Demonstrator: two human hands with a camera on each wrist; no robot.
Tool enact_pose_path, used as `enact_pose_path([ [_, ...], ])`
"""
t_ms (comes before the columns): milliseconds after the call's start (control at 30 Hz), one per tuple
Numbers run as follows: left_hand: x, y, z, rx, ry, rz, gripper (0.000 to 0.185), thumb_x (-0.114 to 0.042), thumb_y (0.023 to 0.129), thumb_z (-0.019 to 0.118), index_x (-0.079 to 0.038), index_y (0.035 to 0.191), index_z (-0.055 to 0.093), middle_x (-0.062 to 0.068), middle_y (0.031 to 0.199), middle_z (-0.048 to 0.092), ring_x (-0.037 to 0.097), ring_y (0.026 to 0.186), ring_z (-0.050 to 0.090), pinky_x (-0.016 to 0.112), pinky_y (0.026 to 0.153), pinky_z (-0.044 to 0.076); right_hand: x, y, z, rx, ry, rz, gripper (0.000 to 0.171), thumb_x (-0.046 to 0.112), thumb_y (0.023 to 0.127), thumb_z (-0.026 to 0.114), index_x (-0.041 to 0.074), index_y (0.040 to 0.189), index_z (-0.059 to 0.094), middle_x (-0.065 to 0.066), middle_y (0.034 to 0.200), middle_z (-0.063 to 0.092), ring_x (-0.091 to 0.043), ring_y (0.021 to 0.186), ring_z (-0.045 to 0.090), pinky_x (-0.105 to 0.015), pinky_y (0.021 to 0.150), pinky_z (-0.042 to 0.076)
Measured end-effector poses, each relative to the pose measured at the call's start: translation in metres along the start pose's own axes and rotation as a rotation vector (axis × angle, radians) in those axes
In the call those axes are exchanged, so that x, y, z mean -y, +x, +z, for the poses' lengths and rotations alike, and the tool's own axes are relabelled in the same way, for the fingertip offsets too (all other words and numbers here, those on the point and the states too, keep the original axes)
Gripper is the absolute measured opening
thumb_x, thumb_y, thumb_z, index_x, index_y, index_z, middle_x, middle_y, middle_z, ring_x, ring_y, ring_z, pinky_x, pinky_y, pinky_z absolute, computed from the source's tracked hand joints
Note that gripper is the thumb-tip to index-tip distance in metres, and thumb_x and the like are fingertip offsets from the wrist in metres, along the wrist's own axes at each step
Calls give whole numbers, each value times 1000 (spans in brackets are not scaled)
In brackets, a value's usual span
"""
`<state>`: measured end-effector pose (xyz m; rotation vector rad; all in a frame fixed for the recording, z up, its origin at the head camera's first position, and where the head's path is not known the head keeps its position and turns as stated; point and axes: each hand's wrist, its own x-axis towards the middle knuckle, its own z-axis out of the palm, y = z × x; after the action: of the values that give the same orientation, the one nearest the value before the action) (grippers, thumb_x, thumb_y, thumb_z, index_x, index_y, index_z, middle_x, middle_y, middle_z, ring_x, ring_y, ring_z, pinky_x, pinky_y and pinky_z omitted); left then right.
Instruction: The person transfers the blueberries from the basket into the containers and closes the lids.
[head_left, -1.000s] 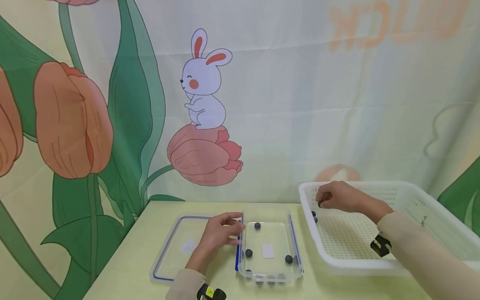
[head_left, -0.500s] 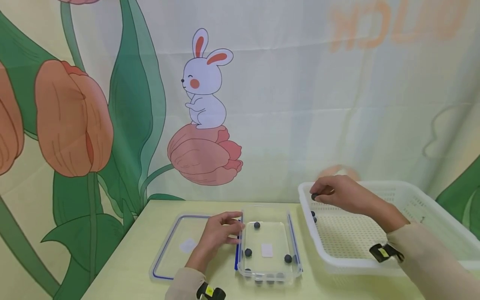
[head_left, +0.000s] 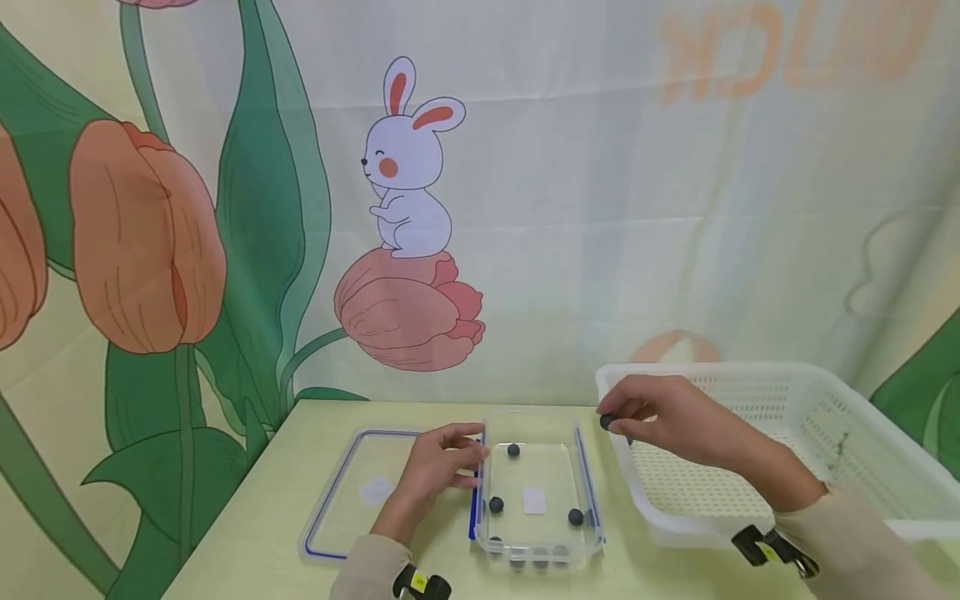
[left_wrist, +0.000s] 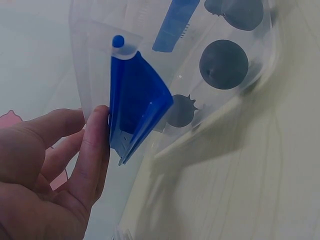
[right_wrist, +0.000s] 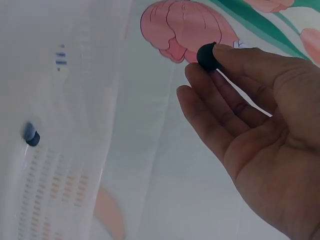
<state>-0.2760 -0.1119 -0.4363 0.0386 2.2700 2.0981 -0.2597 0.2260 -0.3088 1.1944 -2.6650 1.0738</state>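
My right hand (head_left: pixel 609 419) pinches a dark blueberry (head_left: pixel 606 422) between thumb and fingertips, just above the left rim of the white perforated basket (head_left: pixel 750 487). In the right wrist view the blueberry (right_wrist: pixel 209 56) sits at my fingertips (right_wrist: pixel 225 52). A clear container (head_left: pixel 592 487) with blue latches stands on the table and holds several blueberries (head_left: pixel 496 504). My left hand (head_left: pixel 472 457) rests against its left wall. There my fingers (left_wrist: pixel 95 145) touch the raised blue latch (left_wrist: pixel 137 110), with berries (left_wrist: pixel 223 64) showing through the wall.
The container's clear lid (head_left: pixel 360 492) with a blue seal lies flat to the left, partly under my left forearm. One more berry (right_wrist: pixel 31 135) lies in the basket. A printed cloth backdrop with a rabbit (head_left: pixel 405 167) hangs behind the pale green table (head_left: pixel 285 517).
My right hand has lifted the blueberry out of the basket and carried it left, across the rim towards the container. My left hand has stayed in place.
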Motion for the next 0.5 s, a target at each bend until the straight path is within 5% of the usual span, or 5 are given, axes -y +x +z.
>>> enact_pose_path([
  [500,0,0,0,3,2,0,44,-5,96,78,1,138,68,13,108,68,21,87,73,35,71,66,5,-12,47,125,55,-54,17,7,99,76,16,113,72,8,105,73,-6,92,71,-29,80,62],
])
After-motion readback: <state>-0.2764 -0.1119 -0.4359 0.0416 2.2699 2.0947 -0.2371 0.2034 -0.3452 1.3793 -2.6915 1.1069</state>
